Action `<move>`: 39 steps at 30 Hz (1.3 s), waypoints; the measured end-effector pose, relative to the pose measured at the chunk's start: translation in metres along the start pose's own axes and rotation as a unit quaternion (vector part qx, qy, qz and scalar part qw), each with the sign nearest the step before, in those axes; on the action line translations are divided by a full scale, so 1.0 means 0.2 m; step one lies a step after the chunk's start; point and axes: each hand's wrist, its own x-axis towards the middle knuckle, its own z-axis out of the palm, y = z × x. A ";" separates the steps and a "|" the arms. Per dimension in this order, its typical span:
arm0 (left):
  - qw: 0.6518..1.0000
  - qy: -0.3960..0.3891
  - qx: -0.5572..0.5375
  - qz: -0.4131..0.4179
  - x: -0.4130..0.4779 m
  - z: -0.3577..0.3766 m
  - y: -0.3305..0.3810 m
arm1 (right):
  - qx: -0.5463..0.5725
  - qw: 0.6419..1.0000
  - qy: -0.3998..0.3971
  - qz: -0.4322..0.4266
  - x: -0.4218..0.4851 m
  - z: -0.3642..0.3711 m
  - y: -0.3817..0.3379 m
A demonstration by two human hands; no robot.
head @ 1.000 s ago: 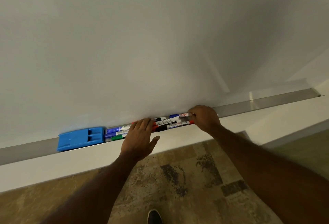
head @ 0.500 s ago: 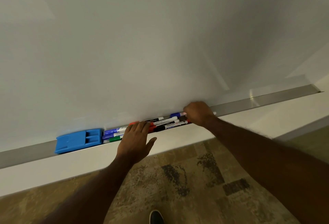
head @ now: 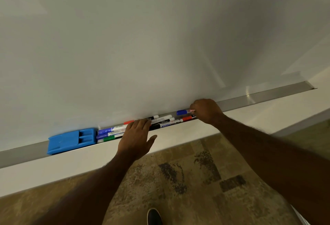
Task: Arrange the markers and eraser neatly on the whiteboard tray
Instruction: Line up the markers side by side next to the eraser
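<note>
A blue eraser (head: 71,140) lies in the metal whiteboard tray (head: 267,97), left of a bundle of markers (head: 160,122) with blue, green, red and black caps. My left hand (head: 136,138) rests flat with fingers spread on the middle of the bundle, covering parts of several markers. At the bundle's right end my right hand (head: 207,111) is closed around a blue-capped marker (head: 184,112), whose cap sticks out to the left, slightly above the others. A red-capped marker (head: 187,118) lies just below it.
The large whiteboard (head: 160,46) fills the upper view. A white ledge (head: 53,167) runs below the tray. Patterned floor (head: 178,180) and the tip of a dark shoe (head: 154,215) are beneath. The tray continues bare to the right and left.
My right hand has gripped the blue-capped marker and drawn it a little right and up from the bundle. My left hand stays pressed on the markers.
</note>
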 end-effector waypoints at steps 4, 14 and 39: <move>1.000 0.003 -0.002 -0.008 0.00 0.00 -0.03 | 0.001 0.999 -0.030 -0.011 0.02 0.01 -0.01; 0.992 0.053 -0.020 -0.114 -0.08 -0.01 -0.14 | 0.213 0.973 0.064 0.066 0.00 0.03 -0.20; 0.930 0.107 -0.178 -0.304 -0.05 -0.07 -0.09 | 0.495 0.834 0.041 0.241 0.16 0.06 -0.71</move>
